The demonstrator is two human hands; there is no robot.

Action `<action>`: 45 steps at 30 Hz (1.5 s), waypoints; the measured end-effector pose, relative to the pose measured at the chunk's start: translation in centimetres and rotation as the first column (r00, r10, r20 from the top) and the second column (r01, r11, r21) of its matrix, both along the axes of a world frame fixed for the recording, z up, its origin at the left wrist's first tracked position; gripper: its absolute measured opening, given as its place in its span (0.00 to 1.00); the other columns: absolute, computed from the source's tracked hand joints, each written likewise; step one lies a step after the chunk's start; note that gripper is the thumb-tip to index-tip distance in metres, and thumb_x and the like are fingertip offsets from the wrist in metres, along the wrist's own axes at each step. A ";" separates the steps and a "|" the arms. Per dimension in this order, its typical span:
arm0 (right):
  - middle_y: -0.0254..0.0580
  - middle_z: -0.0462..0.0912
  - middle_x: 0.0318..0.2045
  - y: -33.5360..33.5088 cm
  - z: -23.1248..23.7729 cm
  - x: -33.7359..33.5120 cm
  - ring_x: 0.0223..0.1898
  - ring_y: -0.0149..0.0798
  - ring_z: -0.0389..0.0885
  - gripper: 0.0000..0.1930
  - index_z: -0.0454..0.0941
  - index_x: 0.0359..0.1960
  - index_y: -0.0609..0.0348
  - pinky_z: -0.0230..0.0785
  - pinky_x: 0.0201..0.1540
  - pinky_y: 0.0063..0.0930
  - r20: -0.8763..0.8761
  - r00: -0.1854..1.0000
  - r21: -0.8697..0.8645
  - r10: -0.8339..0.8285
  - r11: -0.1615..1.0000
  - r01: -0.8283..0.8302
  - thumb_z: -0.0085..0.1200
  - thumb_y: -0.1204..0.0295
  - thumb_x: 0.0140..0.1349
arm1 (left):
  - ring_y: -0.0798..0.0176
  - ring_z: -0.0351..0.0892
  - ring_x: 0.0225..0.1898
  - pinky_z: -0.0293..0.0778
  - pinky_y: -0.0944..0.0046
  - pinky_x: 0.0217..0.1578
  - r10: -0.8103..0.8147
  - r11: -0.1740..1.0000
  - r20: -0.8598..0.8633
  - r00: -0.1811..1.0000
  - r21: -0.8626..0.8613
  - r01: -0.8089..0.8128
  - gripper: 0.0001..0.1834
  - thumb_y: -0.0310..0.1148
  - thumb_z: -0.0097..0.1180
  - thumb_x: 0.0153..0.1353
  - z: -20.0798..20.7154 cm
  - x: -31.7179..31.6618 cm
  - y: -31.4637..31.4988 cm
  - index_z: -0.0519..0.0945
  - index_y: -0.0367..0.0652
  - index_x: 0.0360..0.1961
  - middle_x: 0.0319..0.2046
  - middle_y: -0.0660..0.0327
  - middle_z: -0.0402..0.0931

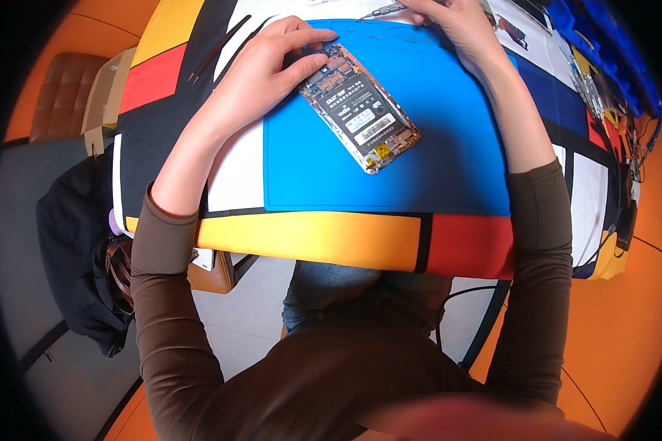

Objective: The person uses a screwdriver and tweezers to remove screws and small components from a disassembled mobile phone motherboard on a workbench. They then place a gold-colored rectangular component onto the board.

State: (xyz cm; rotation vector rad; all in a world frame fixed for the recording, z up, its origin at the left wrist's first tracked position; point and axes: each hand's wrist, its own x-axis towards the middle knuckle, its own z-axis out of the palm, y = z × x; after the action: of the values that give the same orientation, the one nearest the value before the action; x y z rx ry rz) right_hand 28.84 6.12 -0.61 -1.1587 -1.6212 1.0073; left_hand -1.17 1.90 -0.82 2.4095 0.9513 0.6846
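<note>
The left hand (278, 65) holds the opened phone (357, 109) on the blue mat (460, 173), and the right hand (450, 16) grips a thin silver tool (382, 12) by the mat's far edge.

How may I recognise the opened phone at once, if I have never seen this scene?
Find the blue mat on the colourful tablecloth. On it, the left hand touches the upper end of the opened phone, which lies slanted. Unlike the slender tool in the right hand, it is a flat slab with bare circuitry and a black battery.
</note>
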 end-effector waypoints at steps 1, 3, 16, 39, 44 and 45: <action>0.33 0.84 0.25 -0.1 0.1 0.0 0.28 0.24 0.79 0.07 0.85 0.32 0.61 0.70 0.36 0.20 -0.002 1.000 0.004 0.007 1.000 -0.007 0.64 0.71 0.65 | 0.61 0.78 0.45 0.76 0.61 0.47 -0.005 1.000 0.009 1.000 0.000 0.005 0.20 0.39 0.58 0.73 0.0 0.0 0.0 0.82 0.41 0.60 0.41 0.56 0.75; 0.33 0.84 0.25 -0.1 0.2 -0.1 0.28 0.24 0.79 0.07 0.85 0.32 0.61 0.70 0.36 0.20 0.001 1.000 0.007 0.012 1.000 -0.012 0.64 0.71 0.64 | 0.61 0.78 0.45 0.76 0.61 0.47 -0.014 1.000 0.027 1.000 0.002 0.014 0.20 0.39 0.58 0.73 -0.2 0.0 0.0 0.82 0.41 0.60 0.41 0.56 0.75; 0.33 0.83 0.24 -0.1 0.1 -0.1 0.28 0.24 0.78 0.06 0.85 0.31 0.60 0.69 0.35 0.20 -0.009 1.000 -0.015 0.025 1.000 -0.025 0.64 0.71 0.64 | 0.66 0.76 0.42 0.76 0.67 0.43 -0.001 1.000 0.001 1.000 0.014 0.001 0.18 0.36 0.56 0.74 -0.7 -0.1 0.0 0.81 0.44 0.61 0.44 0.60 0.75; 0.33 0.83 0.25 -0.5 0.7 -0.2 0.30 0.25 0.78 0.07 0.84 0.33 0.61 0.69 0.37 0.19 -0.082 0.996 -0.065 0.045 0.997 -0.051 0.63 0.69 0.66 | 0.69 0.77 0.37 0.74 0.68 0.42 0.193 0.952 0.057 0.979 -0.254 -0.173 0.13 0.31 0.60 0.69 2.2 1.1 -1.5 0.82 0.38 0.52 0.37 0.62 0.78; 0.34 0.84 0.27 -0.5 0.6 -0.4 0.30 0.25 0.79 0.08 0.84 0.34 0.60 0.70 0.38 0.20 -0.024 0.998 -0.027 0.059 0.998 -0.060 0.64 0.68 0.66 | 0.76 0.74 0.35 0.73 0.73 0.39 0.307 0.910 0.160 0.938 -0.339 -0.240 0.11 0.28 0.61 0.69 0.8 1.6 -1.0 0.83 0.40 0.51 0.35 0.69 0.77; 0.33 0.84 0.27 -0.5 0.6 -0.4 0.30 0.25 0.79 0.08 0.84 0.34 0.60 0.71 0.38 0.20 -0.024 0.998 -0.029 0.054 0.998 -0.054 0.64 0.68 0.66 | 0.76 0.74 0.35 0.73 0.73 0.39 0.324 0.896 0.199 0.925 -0.380 -0.232 0.11 0.27 0.61 0.69 0.5 1.7 -0.8 0.83 0.40 0.51 0.35 0.69 0.77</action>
State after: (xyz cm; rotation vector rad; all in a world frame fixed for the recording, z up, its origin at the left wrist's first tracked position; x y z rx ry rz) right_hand 28.46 5.66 0.03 -1.1236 -1.6315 1.0788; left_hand 0.53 1.10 -0.32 1.8388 1.2077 0.8289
